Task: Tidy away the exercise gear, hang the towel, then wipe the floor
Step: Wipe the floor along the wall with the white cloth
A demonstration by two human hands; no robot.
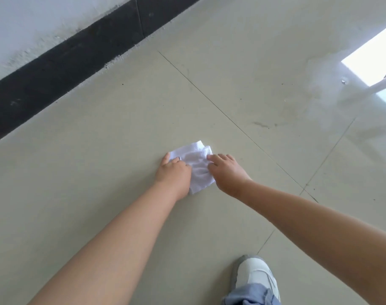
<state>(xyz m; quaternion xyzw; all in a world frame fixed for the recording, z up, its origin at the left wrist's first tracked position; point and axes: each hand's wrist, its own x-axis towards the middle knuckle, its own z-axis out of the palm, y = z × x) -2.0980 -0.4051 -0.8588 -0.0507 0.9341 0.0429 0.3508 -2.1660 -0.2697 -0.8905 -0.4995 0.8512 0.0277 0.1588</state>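
Note:
A small white cloth [196, 158] lies bunched on the pale tiled floor [99, 150] in the middle of the head view. My left hand [172, 172] rests on the cloth's left side with its fingers curled into the fabric. My right hand [226, 170] lies on the cloth's right side, fingers bent and pressing down on it. Part of the cloth is hidden under both hands.
A black skirting strip [66, 62] runs along the white wall [22, 23] at the upper left. My white shoe [257, 278] and a blue trouser hem stand at the bottom right. A bright reflection and a white bar [374, 86] show at the right edge.

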